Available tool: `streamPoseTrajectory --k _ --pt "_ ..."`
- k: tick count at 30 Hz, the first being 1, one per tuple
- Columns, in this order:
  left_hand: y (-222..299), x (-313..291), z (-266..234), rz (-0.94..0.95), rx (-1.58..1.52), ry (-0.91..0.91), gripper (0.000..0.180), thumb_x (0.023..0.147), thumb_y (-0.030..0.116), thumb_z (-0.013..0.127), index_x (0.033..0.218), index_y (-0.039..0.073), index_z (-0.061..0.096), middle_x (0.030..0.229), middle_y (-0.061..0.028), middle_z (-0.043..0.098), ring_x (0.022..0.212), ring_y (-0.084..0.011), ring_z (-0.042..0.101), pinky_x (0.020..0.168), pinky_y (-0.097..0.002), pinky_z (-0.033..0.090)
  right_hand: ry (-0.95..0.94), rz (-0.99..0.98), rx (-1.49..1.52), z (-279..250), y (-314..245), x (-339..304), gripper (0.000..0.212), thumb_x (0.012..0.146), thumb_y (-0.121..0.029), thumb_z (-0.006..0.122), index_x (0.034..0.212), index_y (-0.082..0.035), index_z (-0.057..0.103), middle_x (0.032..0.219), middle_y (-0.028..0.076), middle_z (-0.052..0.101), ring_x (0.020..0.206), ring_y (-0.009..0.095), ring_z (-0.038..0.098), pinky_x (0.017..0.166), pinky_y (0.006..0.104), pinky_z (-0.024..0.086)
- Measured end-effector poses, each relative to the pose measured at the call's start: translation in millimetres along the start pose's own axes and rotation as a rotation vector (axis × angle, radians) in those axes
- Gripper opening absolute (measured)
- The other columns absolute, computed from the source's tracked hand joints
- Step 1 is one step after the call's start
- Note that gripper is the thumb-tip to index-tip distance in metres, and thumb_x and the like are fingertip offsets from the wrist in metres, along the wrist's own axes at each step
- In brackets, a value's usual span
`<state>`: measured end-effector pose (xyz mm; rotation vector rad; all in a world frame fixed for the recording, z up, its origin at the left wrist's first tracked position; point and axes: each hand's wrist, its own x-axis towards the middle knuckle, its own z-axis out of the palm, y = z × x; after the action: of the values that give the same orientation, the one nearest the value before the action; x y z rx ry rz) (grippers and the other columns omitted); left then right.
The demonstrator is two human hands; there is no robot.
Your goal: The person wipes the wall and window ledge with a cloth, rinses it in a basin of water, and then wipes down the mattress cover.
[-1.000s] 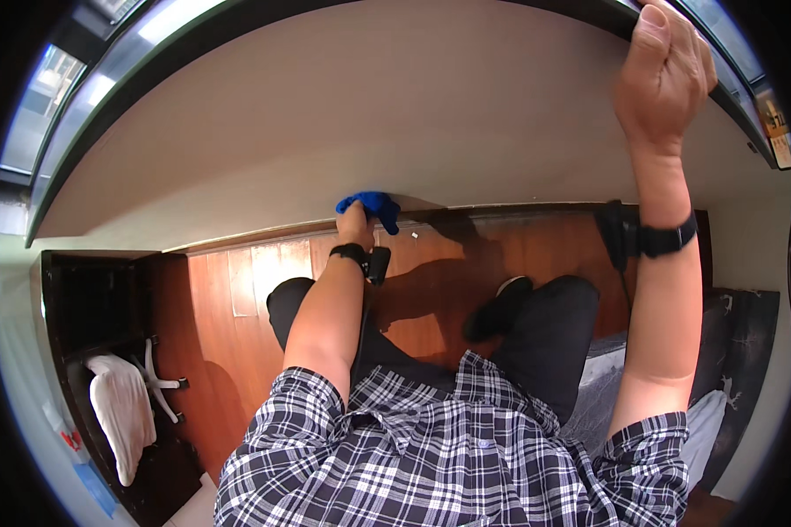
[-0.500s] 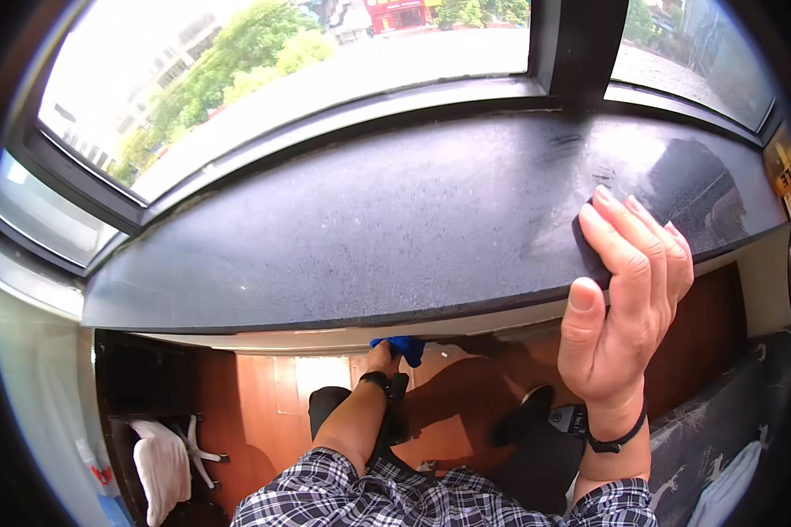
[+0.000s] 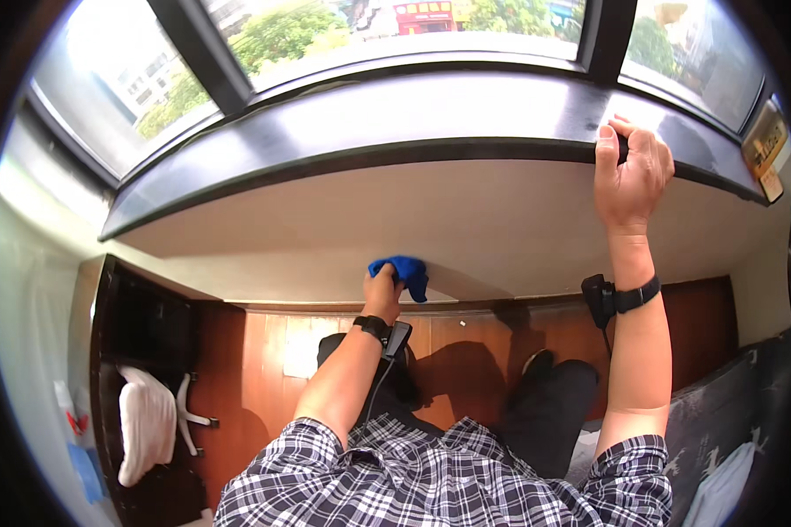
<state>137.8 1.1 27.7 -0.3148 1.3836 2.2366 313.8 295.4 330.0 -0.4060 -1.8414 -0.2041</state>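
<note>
My left hand (image 3: 384, 292) is closed around a bunched blue cloth (image 3: 404, 270), low in front of the pale wall under the windowsill. The dark, shiny windowsill (image 3: 369, 119) runs across the upper part of the view. My right hand (image 3: 634, 176) is at its front edge toward the right end, with fingers bent over the top and thumb up. Something dark shows between that thumb and the fingers; I cannot make out whether it is a held thing or shadow.
Dark-framed window panes (image 3: 404, 35) rise behind the sill. A small sign (image 3: 767, 145) stands at its right end. At left, a dark cabinet (image 3: 149, 307) and a white chair (image 3: 147, 426) stand near the wall. Patterned grey fabric (image 3: 721, 404) lies at right, beside the reddish wood floor (image 3: 264, 351).
The view has shifted back, showing more wall below the sill. My right hand's outstretched fingers have bent over the sill's front edge. My left hand still holds the blue cloth.
</note>
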Motion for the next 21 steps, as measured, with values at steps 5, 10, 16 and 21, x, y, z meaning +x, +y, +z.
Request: streamPoseTrajectory --k 5,10,16,21 --pt "96 -54 39 0.25 -0.133 -0.041 0.013 0.099 0.013 0.067 0.112 0.009 0.066 0.105 -0.0032 0.069 0.094 -0.0152 0.069 0.072 -0.0296 0.057 -0.07 0.086 0.003 13 -11 4 0.034 0.099 -0.041 0.064 0.106 -0.01 0.076 0.114 0.007 0.077 0.116 0.03 0.063 0.115 0.0449 0.036" --pt "165 -94 83 0.619 -0.073 0.015 0.015 0.097 0.011 0.071 0.11 0.006 0.067 0.097 -0.0015 0.069 0.086 -0.0122 0.067 0.071 -0.0291 0.056 -0.071 0.118 -0.014 15 -7 -4 0.034 0.098 -0.041 0.064 0.108 -0.011 0.076 0.112 0.007 0.076 0.115 0.03 0.063 0.117 0.0463 0.035" --pt "188 -85 83 0.771 0.046 0.049 0.017 0.094 0.007 0.072 0.111 0.005 0.068 0.097 -0.0004 0.068 0.083 -0.0114 0.064 0.07 -0.0296 0.053 -0.07 0.103 0.016 3 -3 -5 0.034 0.101 -0.043 0.064 0.109 -0.012 0.076 0.112 0.006 0.076 0.117 0.029 0.063 0.117 0.0461 0.035" --pt "185 -59 53 0.933 -0.015 0.216 0.023 0.095 0.004 0.07 0.117 0.002 0.064 0.104 -0.004 0.069 0.089 -0.0156 0.068 0.08 -0.0323 0.057 -0.007 0.0 0.086 1 -4 -10 0.029 0.102 -0.036 0.066 0.114 -0.011 0.075 0.121 0.008 0.075 0.123 0.028 0.063 0.119 0.0466 0.036"
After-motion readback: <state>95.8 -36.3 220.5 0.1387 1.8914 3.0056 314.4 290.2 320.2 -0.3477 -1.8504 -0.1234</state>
